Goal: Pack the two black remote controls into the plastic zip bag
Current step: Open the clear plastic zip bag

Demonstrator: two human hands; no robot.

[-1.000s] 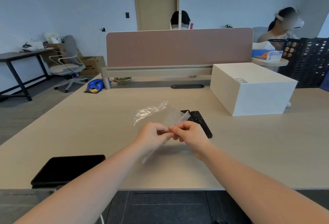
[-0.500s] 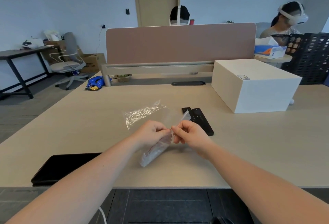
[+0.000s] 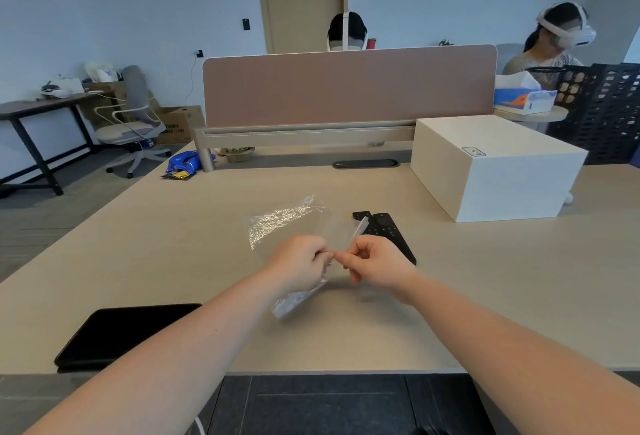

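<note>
Left hand [image 3: 300, 265] and right hand [image 3: 375, 263] both pinched on mouth edge of plastic zip bag [image 3: 294, 227] — bag held just above desk [image 3: 485, 296]. Step in hand: opening zip seal. Two black remote controls [image 3: 386, 232] lie on desk just behind right hand, not yet bagged. Next move — part mouth fully, free one hand for first remote.

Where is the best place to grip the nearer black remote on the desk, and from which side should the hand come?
Probably the far end of the nearer black remote, gripped across its narrow width from above. It lies flat on the desk, its near end hidden behind the right hand, and a second remote lies close on its left.
</note>
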